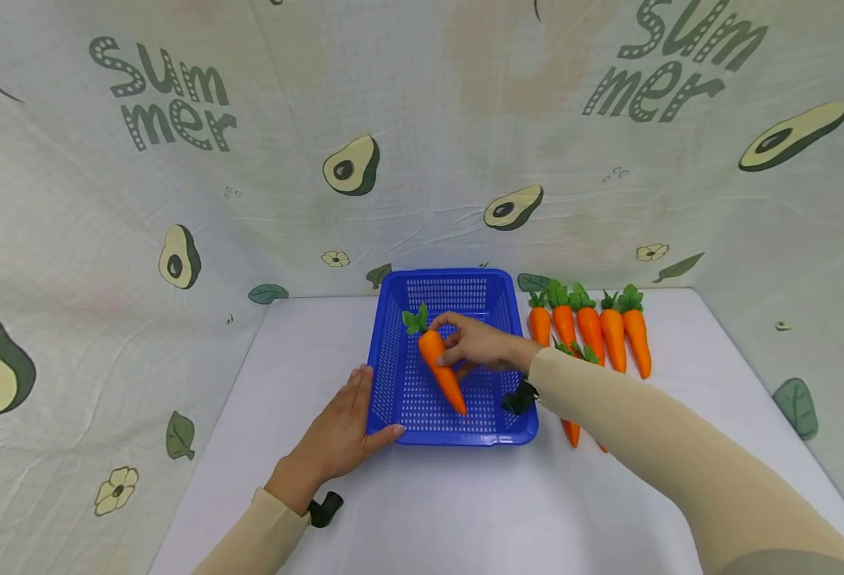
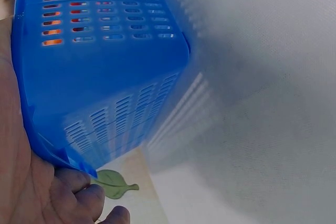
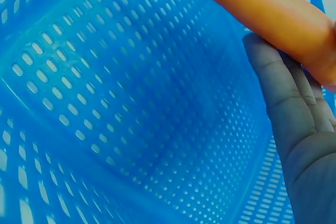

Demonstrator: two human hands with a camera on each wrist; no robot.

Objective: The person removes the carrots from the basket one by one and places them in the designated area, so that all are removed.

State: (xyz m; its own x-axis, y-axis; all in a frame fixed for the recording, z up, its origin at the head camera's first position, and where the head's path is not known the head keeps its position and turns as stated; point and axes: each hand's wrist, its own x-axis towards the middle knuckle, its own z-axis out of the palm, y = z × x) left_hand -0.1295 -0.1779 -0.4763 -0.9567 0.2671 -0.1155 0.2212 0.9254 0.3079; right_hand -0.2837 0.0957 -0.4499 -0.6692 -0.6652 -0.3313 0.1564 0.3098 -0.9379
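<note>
My right hand (image 1: 479, 342) pinches an orange carrot (image 1: 439, 363) with a green leafy top, holding it over the inside of a blue plastic basket (image 1: 465, 439). The carrot slants, with its leaves to the far left and its tip toward me. In the right wrist view, fingers (image 3: 291, 98) lie against the carrot (image 3: 268, 11) above the slotted basket floor (image 3: 131, 119). My left hand (image 1: 338, 423) rests at the basket's near left corner, fingers stretched along the left side and thumb by the front rim. The left wrist view shows the basket's outer wall (image 2: 105, 77) beside that hand.
Right of the basket, several carrots (image 1: 613, 339) lie in a row with leaves pointing away. Closer to me, more carrots (image 1: 571, 434) are partly hidden under my right forearm. A printed cloth (image 1: 422, 104) hangs behind and around the white table (image 1: 508, 511).
</note>
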